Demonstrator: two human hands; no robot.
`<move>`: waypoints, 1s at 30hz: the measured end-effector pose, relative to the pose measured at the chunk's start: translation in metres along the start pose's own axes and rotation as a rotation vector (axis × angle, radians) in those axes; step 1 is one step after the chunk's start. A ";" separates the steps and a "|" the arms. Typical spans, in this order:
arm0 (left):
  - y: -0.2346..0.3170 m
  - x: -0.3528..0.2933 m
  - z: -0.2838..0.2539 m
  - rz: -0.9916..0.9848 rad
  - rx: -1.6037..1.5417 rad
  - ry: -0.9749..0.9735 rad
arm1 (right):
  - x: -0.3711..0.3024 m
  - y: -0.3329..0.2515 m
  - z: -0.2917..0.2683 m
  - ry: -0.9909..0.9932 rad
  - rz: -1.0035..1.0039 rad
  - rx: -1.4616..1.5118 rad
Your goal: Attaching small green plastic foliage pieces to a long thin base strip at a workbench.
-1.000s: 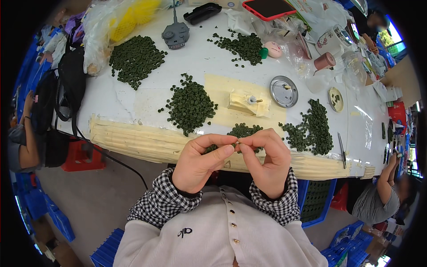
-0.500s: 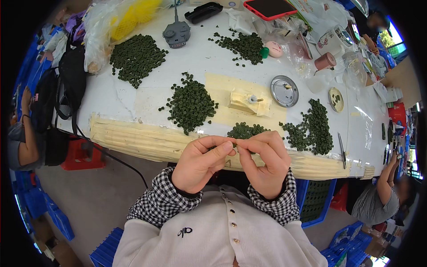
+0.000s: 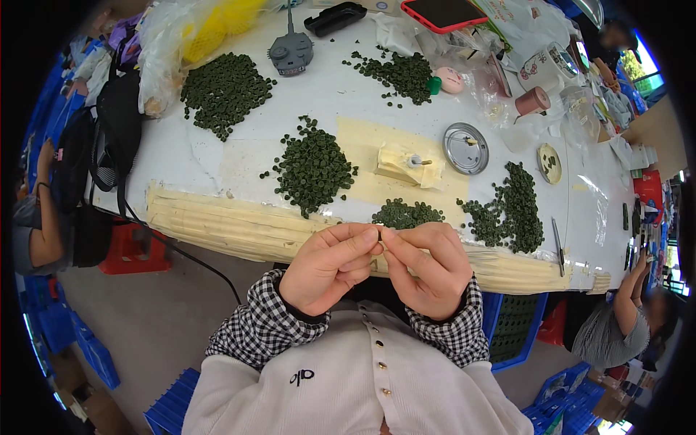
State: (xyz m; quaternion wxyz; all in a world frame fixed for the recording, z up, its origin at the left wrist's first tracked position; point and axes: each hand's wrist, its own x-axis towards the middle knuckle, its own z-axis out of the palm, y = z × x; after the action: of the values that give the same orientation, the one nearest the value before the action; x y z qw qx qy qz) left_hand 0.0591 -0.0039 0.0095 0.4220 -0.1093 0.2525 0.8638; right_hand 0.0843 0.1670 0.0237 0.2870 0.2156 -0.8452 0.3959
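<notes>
Just over the table's taped front edge, my left hand (image 3: 324, 267) and my right hand (image 3: 431, 270) meet at the fingertips. Thumb and forefinger of each are pinched around one tiny dark green piece (image 3: 379, 233), most of which the fingers cover. Right behind the fingers lies a low pile of small dark green round parts (image 3: 406, 213). A taller heap of the same parts (image 3: 312, 168) is to the left, and another heap (image 3: 517, 210) to the right. Farther back sits a tape-wrapped block (image 3: 410, 168) with a small pin and a grey piece on top.
Two more green heaps, one at back left (image 3: 223, 93) and one at back centre (image 3: 399, 78), lie near a grey model turret (image 3: 290, 52). A round metal lid (image 3: 465, 148), a thread spool (image 3: 532, 101) and tweezers (image 3: 557, 245) are on the right. Other people sit at both sides.
The fingers have shifted slightly, and the dark piece between the fingertips shows more plainly. My right fingers are a little lower and more bent. The heaps look the same.
</notes>
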 end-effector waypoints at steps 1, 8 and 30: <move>0.000 0.000 0.000 0.008 0.009 0.004 | 0.000 0.000 -0.001 -0.013 0.026 0.042; -0.006 0.003 0.005 0.050 0.111 -0.013 | -0.004 0.002 -0.008 -0.035 0.348 0.384; 0.001 -0.001 0.010 0.186 0.465 0.060 | 0.002 -0.002 -0.011 -0.058 0.329 0.307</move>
State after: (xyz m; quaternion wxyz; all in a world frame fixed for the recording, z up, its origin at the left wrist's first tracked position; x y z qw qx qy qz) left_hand 0.0596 -0.0002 0.0186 0.3466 -0.0112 0.4658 0.8141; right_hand 0.0872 0.1743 0.0314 0.1579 0.1275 -0.8069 0.5548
